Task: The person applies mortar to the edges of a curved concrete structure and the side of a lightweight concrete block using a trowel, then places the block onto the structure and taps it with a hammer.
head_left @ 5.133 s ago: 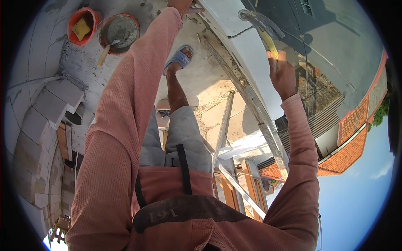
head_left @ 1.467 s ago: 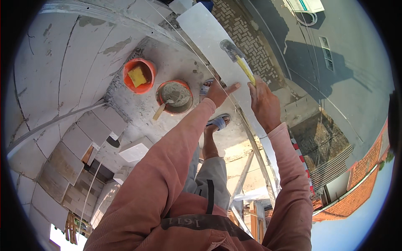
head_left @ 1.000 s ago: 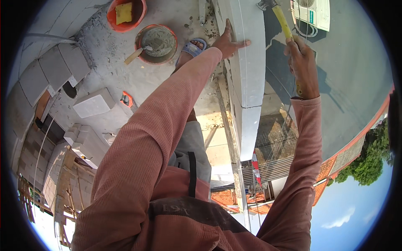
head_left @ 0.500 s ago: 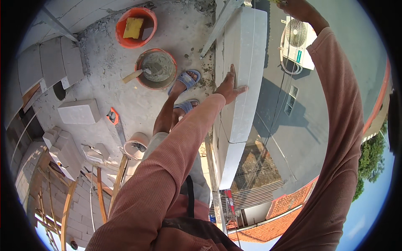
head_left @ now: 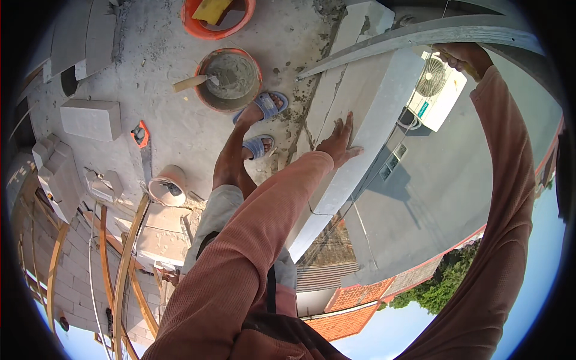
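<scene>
My left hand [head_left: 339, 144] lies on the pale block wall [head_left: 384, 99], fingers stretched and thumb apart, holding nothing. Beyond the wall's outer side, at upper right, my right hand [head_left: 467, 56] is raised with its fingers curled. A yellowish bit shows at its palm, too small to name. Just above that hand passes a long grey metal bar [head_left: 414, 39], which crosses over the wall. To the left, an orange-rimmed bucket [head_left: 258, 71] contains grey mortar [head_left: 234, 78]. A trowel [head_left: 192, 83] with a wooden handle rests in it.
An orange bucket [head_left: 187, 25] with a yellow sponge [head_left: 211, 9] stands farther back. Loose blocks [head_left: 90, 120], a handsaw [head_left: 143, 144] with an orange handle and a pale bucket [head_left: 168, 185] are at left. Wooden poles [head_left: 123, 270] stand lower left. Past the wall is a drop beside an air-conditioner unit [head_left: 435, 90].
The view has shifted and turned. My right hand is now lower in the picture, by the metal bar, with its fingers curled. My left hand stays on the wall.
</scene>
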A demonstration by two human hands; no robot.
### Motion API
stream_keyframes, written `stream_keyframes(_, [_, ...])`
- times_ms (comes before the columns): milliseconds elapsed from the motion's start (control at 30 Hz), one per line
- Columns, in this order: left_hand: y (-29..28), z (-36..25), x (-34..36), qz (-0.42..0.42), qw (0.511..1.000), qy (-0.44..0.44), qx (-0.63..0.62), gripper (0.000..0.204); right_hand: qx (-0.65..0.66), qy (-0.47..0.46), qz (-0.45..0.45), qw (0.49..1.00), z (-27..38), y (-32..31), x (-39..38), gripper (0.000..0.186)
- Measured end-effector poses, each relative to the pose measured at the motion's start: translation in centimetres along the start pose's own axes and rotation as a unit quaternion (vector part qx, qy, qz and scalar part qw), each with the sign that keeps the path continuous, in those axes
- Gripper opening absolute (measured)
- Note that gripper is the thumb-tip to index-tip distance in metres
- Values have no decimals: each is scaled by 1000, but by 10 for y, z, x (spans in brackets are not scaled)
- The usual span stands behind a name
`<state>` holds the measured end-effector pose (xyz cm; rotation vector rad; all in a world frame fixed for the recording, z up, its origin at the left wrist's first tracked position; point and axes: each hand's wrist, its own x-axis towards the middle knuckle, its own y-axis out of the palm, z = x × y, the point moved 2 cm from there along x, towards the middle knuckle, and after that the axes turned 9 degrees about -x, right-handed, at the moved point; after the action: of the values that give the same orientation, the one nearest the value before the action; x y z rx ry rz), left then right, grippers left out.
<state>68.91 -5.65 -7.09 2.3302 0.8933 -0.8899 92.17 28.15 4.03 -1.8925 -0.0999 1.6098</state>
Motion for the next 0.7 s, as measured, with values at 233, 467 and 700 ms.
stream_keyframes(233, [-2,1,1,-16,1000,6,21,109,-2,-58,-10,998,4,1,-9,17])
stream_keyframes(467, [-2,0,-1,9,1000,-8,-9,114,-102,-26,8,994,0,3,-11,30])
stream_keyframes(700, [-2,-4,-1,18,999,-8,27,113,-180,-31,-39,982,1,20,-30,44])
